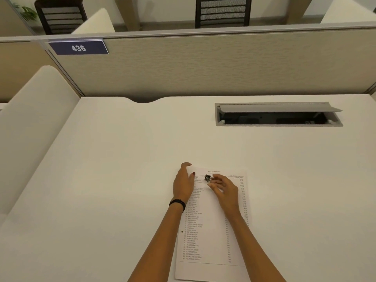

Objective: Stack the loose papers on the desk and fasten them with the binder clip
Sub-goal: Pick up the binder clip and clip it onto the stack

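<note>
A stack of printed papers (211,237) lies squared up on the white desk (122,180) in front of me, long side running away from me. My left hand (183,184) grips the stack's top left corner, thumb on the top sheet. My right hand (222,187) pinches a small black binder clip (207,178) over the upper part of the top sheet. Whether the clip bites the paper edge is hidden by my fingers.
An open grey cable tray (278,115) is set into the desk at the back right. A beige partition (203,66) with a blue "436" sign (78,47) walls off the far edge. Dark chairs (222,12) stand beyond it.
</note>
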The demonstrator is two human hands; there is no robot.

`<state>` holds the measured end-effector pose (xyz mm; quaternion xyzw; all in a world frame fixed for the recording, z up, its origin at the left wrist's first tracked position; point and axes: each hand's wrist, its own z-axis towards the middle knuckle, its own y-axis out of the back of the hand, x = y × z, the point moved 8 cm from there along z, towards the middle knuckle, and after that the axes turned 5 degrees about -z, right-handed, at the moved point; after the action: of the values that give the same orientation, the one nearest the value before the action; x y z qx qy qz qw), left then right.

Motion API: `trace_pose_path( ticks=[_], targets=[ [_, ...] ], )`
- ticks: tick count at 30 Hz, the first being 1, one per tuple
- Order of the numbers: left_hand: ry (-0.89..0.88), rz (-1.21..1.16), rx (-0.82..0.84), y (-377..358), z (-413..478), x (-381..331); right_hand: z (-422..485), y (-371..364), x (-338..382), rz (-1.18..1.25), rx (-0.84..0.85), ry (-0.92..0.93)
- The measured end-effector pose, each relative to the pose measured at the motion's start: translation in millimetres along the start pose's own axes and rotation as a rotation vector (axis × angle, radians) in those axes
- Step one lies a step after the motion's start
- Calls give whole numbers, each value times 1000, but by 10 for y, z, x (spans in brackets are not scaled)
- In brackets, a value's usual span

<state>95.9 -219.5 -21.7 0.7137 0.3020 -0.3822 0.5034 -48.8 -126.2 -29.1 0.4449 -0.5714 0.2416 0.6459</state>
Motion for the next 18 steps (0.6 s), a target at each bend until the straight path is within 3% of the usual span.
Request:
trace_pose_path(
  ticks=[9, 15, 18],
  targets=[
    [20, 145, -158, 16, -30, -55, -10, 24, -1, -35, -52, -5],
    [118, -121, -81, -74, -37, -99, -8, 32, 10, -48, -61, 1],
    [154, -140, -92, 2, -31, -56, -9, 41, 14, -37, -63, -3]
  ],
)
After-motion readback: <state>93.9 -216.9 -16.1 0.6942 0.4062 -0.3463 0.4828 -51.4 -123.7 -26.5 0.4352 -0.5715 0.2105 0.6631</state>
